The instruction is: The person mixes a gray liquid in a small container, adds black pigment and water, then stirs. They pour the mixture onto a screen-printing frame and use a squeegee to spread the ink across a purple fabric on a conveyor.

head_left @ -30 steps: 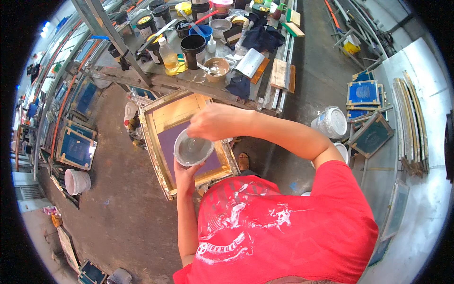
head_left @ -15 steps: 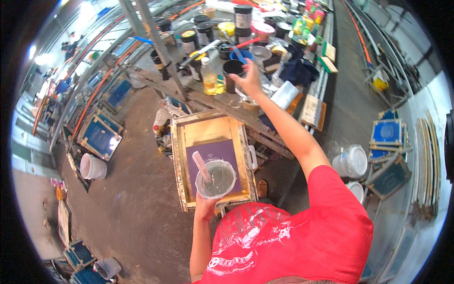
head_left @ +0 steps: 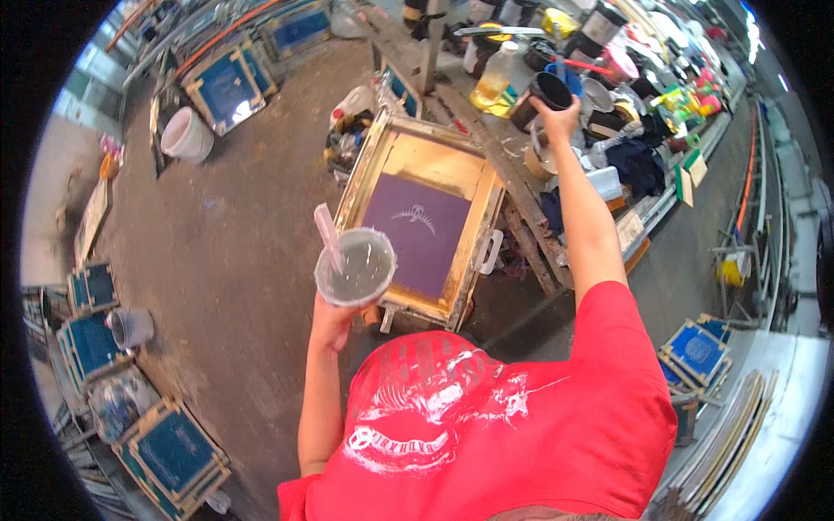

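Observation:
My left hand (head_left: 334, 319) grips a translucent plastic tub (head_left: 367, 282) of grey, watery-looking material, with a pale pink stirring stick (head_left: 327, 227) standing in it. It is held over the lower left of a wooden-framed screen (head_left: 415, 260) with purple mesh and a small white design. My right hand (head_left: 560, 123) reaches out to the cluttered bench and has its thumb and fingers round a black container (head_left: 531, 111). Beside that container stand a clear bottle of yellowish liquid (head_left: 489, 80), a blue cup and a tan tub.
A cluttered wooden bench (head_left: 539, 252) runs along the upper right, with a metal post. Framed blue screens (head_left: 174, 443) lean at left, top and right. A white bucket (head_left: 186, 135) and a grey bucket (head_left: 132, 328) are on the floor (head_left: 221, 234). Long boards (head_left: 725, 438) lie at lower right.
My right hand has left the tub in my left hand, where the pink stick now shows, and has reached up to the black container on the bench, closing round it. The view has turned.

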The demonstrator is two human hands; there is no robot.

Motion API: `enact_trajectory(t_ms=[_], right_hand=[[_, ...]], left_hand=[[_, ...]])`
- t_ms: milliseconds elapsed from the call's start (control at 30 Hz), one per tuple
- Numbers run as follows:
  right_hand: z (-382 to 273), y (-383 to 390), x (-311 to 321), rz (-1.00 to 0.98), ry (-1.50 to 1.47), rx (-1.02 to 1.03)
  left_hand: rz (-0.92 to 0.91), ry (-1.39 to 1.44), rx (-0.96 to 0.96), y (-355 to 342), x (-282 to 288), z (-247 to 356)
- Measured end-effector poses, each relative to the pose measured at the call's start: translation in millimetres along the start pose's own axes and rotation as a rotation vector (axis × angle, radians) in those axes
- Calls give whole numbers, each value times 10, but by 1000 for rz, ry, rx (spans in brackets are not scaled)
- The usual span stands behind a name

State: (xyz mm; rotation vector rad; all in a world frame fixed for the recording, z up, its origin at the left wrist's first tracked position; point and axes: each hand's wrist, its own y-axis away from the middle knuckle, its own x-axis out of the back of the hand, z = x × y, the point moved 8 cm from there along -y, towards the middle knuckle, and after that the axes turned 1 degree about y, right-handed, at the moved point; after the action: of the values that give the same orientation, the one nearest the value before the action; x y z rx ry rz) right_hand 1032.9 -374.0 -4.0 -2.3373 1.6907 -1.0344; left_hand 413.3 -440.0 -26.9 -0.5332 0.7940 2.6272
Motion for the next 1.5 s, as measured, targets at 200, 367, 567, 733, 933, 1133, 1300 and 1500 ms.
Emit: enact_trajectory(t_ms=[200, 367, 567, 733, 933, 1133, 1300, 1500], right_hand=[[-389, 18, 410, 102, -77, 145], [-793, -101, 792, 84, -263, 226], [-1531, 144, 1213, -63, -391, 387], [-2084, 783, 1358, -199, -331, 514], [-2396, 1648, 1365, -350, -169, 526], [-2584, 2212, 1275, -441, -29, 663], [-2634, 2406, 1189, -534, -46, 724], [-2704, 2493, 1137, -603, -51, 777]], left_hand=[[-45, 15, -71, -87, -37, 216], [-102, -11, -71, -249, -132, 218], [-241, -51, -94, -411, -415, 206], [-246, -39, -159, -529, -658, 278], [-292, -18, -184, -553, -802, 325], [-287, 26, -135, -551, -744, 196], [-293, 9, -148, -558, -687, 94], [-309, 36, -133, -555, -686, 37]])
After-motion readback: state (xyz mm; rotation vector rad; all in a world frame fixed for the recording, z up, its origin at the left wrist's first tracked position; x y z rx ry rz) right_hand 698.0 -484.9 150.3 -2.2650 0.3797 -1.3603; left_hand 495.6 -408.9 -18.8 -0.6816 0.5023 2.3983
